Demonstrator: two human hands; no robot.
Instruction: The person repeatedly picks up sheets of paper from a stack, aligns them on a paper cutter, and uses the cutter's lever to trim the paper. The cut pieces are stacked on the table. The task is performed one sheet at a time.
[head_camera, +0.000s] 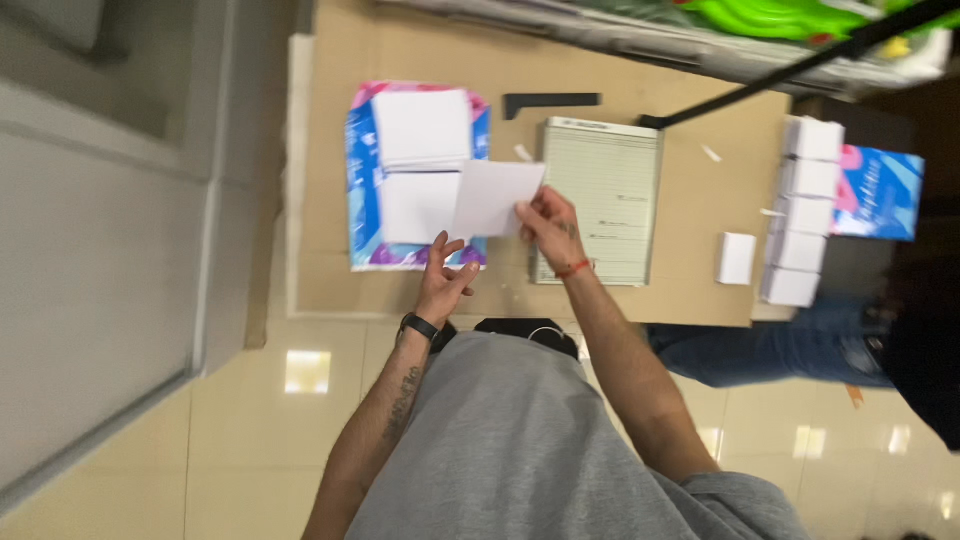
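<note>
The right hand (548, 222) pinched a white paper sheet (497, 197) at its edge, above the table's near edge. The left hand (443, 278) hung open beneath, fingers apart, near the paper stacks (420, 160) on blue wrapping (362, 190). The paper trimmer (603, 200) lay partly hidden behind the wrist.

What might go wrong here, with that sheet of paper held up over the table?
The right hand pinches the white sheet by one edge only, so it may bend or slip. The left hand hovers open beside the paper stacks and might nudge them askew. The paper cutter lies close beneath, so fingers may stray near it.
</note>
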